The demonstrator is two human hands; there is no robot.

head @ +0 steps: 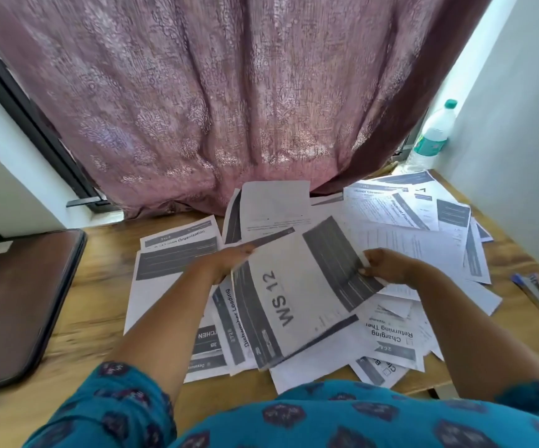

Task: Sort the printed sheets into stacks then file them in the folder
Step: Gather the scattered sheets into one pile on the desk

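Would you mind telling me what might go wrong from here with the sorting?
1. Both hands, left and right, hold the WS 12 sheet above a loose pile; sheets overhanging the table's near edge may slide off.
2. The water bottle beside the far sheets could tip and wet them.

Big "WS 12" on the held sheet (297,295); left of it, "Organization" heads another sheet (177,240); below-right, "Charging" upside down on a third sheet (391,337).
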